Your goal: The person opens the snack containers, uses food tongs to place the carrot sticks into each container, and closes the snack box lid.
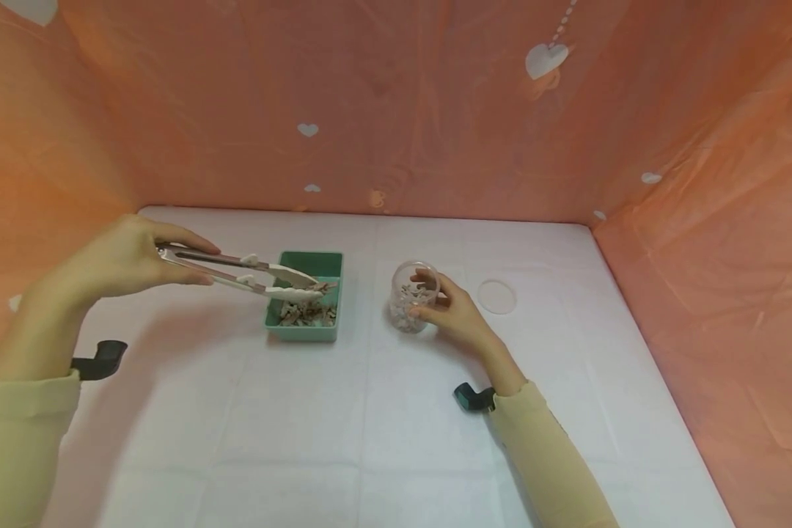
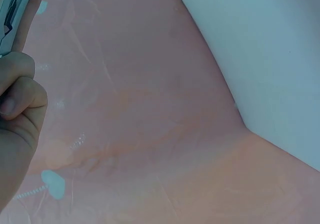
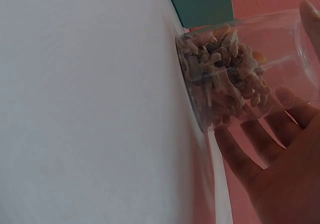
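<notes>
My left hand (image 1: 128, 257) grips a pair of metal tongs (image 1: 218, 265) with whitish tips. Between those tips, above the green tray (image 1: 306, 334), are some brownish dried pieces (image 1: 325, 287). More dried pieces (image 1: 306, 314) lie on the tray's bottom. In the left wrist view, curled fingers (image 2: 22, 84) show at the left edge beside part of the tongs. My right hand (image 1: 458, 312) holds a clear jar (image 1: 414, 293) that stands upright on the table. Similar dried pieces (image 3: 225, 74) fill the lower part of the jar, as the right wrist view shows; its top is uncovered.
A clear round lid (image 1: 497, 296) lies on the white table (image 1: 303, 433), right of the jar. Orange sheeting (image 1: 396, 103) with white hearts rises behind the table and at both sides. Each wrist carries a black strap mount (image 1: 474, 398).
</notes>
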Demonstrator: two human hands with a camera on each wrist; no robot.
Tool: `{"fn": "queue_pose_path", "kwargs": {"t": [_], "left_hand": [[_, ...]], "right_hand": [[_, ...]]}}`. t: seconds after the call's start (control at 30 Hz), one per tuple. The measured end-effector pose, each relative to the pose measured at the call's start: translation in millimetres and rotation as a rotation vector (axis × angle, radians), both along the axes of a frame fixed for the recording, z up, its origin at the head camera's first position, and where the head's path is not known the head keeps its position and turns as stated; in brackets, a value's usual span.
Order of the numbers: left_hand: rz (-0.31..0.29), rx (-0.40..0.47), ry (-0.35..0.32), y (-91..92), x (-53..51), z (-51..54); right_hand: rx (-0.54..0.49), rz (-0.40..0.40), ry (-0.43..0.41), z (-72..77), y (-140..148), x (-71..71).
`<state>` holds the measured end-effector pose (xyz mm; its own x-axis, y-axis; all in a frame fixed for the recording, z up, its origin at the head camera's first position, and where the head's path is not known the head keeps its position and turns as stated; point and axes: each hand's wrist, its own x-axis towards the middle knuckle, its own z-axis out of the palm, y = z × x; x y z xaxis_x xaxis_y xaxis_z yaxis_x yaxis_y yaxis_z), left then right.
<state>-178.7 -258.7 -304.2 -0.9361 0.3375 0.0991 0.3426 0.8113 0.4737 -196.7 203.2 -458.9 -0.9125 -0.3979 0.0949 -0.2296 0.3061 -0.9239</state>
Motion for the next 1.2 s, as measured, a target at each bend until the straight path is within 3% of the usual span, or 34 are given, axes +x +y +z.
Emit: {"fn": "queue_pose_path", "kwargs": {"t": [0.2, 0.53, 0.8, 1.0, 1.2], "left_hand": [[0.059, 0.016, -0.065, -1.1, 1.9, 5.4], [0.094, 0.034, -0.059, 7.1, 2.1, 16.1], [0.064, 0.088, 0.018, 26.0, -1.8, 24.6], [0.030, 0.146, 0.020, 44.7, -10.2, 27.1], [0.024, 0.182, -0.020, 60.4, -18.9, 25.6]], "right_hand": [[0.006, -0.003, 0.001, -1.8, 1.1, 0.3], [0.005, -0.002, 0.008, -2.4, 0.6, -0.2], [0.000, -0.003, 0.006, -2.0, -0.1, -0.2], [-0.010, -0.008, 0.002, -3.1, 0.2, -0.9], [-0.009, -0.005, 0.011, -3.4, 0.1, -1.7]]}}
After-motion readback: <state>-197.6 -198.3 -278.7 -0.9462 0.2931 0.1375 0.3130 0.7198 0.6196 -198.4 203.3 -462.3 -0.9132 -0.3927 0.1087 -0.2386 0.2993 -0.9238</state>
